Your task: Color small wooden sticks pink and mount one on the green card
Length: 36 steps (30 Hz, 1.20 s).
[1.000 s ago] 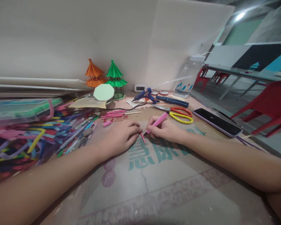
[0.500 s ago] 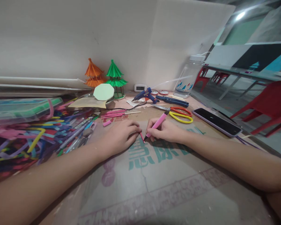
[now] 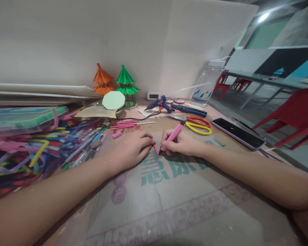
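A pink marker is held in my right hand, its dark tip pointing down at the near end of a thin pink stick. My left hand rests on the plastic-covered cardboard, with thumb and fingertips closed on the stick's far end. Beyond my left hand lies the pink marker cap. Several pink sticks are gathered behind the cap, with a pale uncoloured one beside them.
Colourful pipe cleaners heap at the left. Scissors, a glue gun, a blue cutter, a phone and a bottle lie or stand beyond my right hand. Orange and green model towers stand behind.
The marker tip has shifted very slightly along the stick's near end, which now looks pink where it was pale. Both hands are otherwise in nearly the same place.
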Available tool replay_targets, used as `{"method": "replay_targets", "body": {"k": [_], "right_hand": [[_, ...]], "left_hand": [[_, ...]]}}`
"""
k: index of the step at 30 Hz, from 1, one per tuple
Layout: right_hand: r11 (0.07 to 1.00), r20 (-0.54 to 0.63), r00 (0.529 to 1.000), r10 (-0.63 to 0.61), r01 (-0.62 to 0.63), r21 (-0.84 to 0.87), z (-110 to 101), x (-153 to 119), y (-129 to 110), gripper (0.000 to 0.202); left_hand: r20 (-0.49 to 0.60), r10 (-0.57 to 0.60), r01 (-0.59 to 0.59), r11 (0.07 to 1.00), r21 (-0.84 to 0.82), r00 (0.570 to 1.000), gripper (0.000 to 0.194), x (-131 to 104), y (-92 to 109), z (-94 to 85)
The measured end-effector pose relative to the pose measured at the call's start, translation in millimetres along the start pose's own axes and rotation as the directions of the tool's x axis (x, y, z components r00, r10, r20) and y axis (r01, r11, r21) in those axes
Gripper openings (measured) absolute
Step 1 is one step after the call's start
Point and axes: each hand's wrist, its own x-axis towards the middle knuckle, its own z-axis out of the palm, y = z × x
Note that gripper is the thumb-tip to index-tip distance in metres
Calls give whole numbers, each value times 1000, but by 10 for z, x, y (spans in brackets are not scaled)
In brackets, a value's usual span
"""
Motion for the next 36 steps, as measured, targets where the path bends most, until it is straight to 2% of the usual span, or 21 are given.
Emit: {"method": "replay_targets", "body": {"k": [3, 9, 22, 27, 31, 36], "right_hand": [[1000, 27, 1000, -5, 4, 24, 3, -1, 5, 16], [1000, -12, 1000, 8, -8, 30, 10, -7, -10, 16], [999, 4, 1000, 11, -11, 33, 19, -14, -16, 16], [998, -49, 998, 24, -22, 51, 10, -7, -21, 18], [998, -79, 997, -21, 25, 51, 3, 15, -2, 19], [994, -77, 997, -27, 34, 101, 8, 24, 22, 18]], "left_hand": [[6, -4, 4, 1000, -8, 1000, 28, -2, -5, 3], [1, -3, 3, 1000, -9, 1000, 28, -5, 1, -3], [5, 3, -3, 1000, 0, 1000, 27, 0, -3, 3], [29, -57, 57, 998, 2, 998, 21, 18, 26, -26], [48, -89, 89, 996, -10, 995, 19, 24, 19, -39], [-10, -49, 49, 997, -59, 999, 16, 3, -34, -3]]}}
